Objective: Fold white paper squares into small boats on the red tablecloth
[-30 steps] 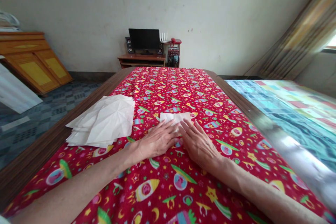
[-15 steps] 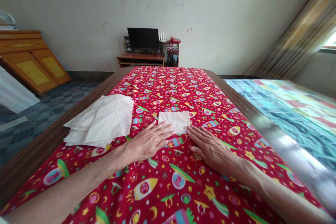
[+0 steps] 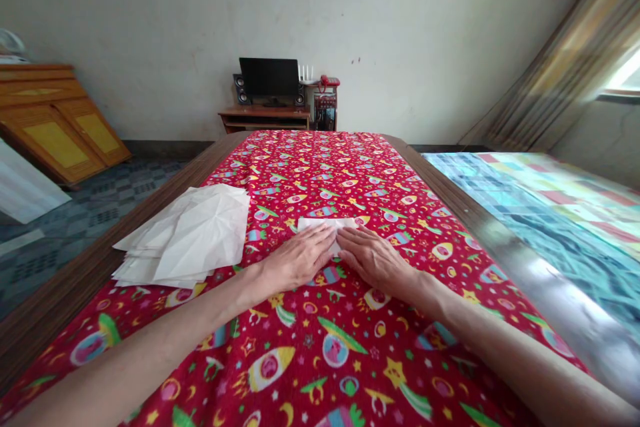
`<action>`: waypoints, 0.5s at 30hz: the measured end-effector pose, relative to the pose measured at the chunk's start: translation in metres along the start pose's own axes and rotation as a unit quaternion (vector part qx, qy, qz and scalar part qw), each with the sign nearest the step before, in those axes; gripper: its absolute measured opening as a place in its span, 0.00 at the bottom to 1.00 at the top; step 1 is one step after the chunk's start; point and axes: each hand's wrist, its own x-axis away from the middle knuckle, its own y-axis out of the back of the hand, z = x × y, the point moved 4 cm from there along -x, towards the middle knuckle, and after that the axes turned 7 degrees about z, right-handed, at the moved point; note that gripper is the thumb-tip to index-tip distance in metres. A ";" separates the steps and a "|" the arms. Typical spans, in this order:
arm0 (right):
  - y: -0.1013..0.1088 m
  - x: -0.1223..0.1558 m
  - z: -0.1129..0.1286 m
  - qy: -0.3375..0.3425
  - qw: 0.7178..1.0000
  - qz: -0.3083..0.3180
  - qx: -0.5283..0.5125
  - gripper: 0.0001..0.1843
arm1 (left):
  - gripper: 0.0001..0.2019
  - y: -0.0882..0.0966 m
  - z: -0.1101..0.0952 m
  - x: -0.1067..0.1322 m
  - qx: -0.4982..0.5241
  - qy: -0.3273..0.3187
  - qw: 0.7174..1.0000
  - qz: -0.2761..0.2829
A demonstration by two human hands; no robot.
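Observation:
A small folded sheet of white paper [image 3: 320, 221] lies on the red patterned cloth [image 3: 320, 173] in front of me. My left hand [image 3: 304, 255] rests flat over its left half, fingers stretched out. Over the right half lies my right hand [image 3: 373, 257], also flat, its fingertips close to those of the left. Only the paper's far edge and a small patch between the hands show; the rest is covered. To the left of my left hand is a pile of creased white paper sheets [image 3: 200, 233], fanned unevenly.
The cloth covers a long table with a dark wooden edge [image 3: 450, 203]. Beyond its far end stand a monitor [image 3: 269, 78], speakers and a red telephone [image 3: 327, 82]. A wooden cabinet [image 3: 60, 123] is at the left, and a bed with a checked cover [image 3: 575, 193] at the right.
Both hands have moved inward onto the small paper, the right one leftward from its right edge. They now cover most of it. The view has shifted slightly.

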 end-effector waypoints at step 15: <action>-0.004 0.007 -0.027 -0.115 0.988 0.066 0.072 0.27 | 0.29 -0.001 0.035 0.030 -0.056 0.121 0.986 0.099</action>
